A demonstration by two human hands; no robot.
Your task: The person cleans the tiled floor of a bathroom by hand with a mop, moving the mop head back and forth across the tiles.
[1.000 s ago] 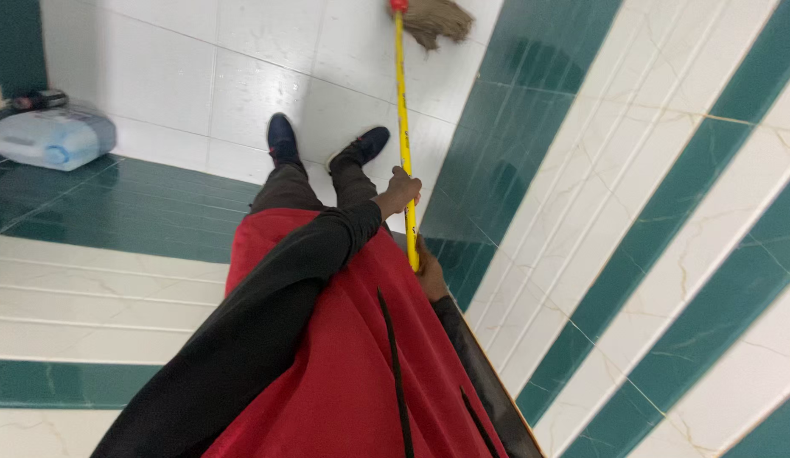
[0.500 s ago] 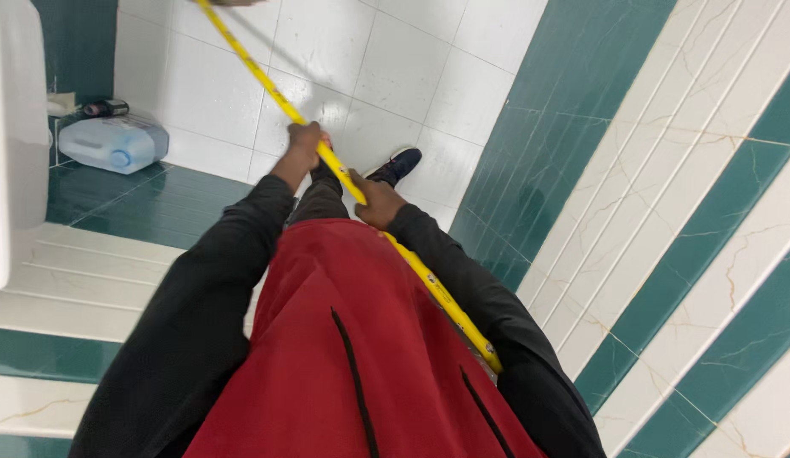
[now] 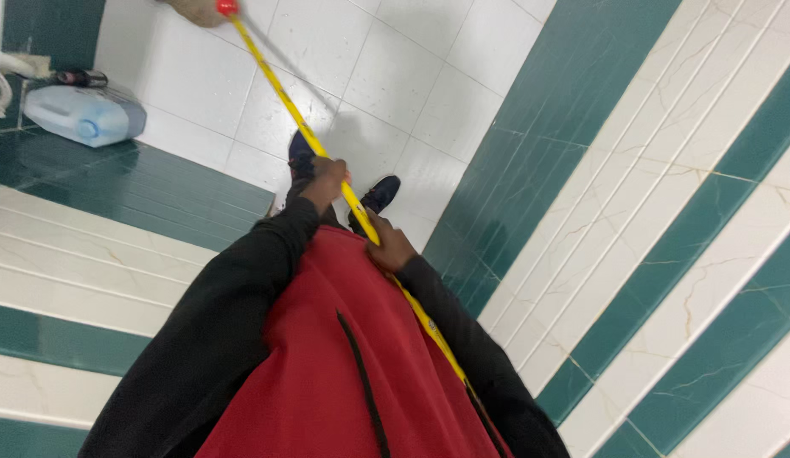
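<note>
Head cam: both hands hold a yellow mop handle that slants from upper left of the frame down to the middle. Left hand is wrapped round it higher up, right hand grips it lower. Tan mop head at top edge. Pale blue plastic jug w/ blue cap lies on its side, upper left, on the green tiles

White floor tiles open ahead; jug far left; tiled wall close right.
</note>
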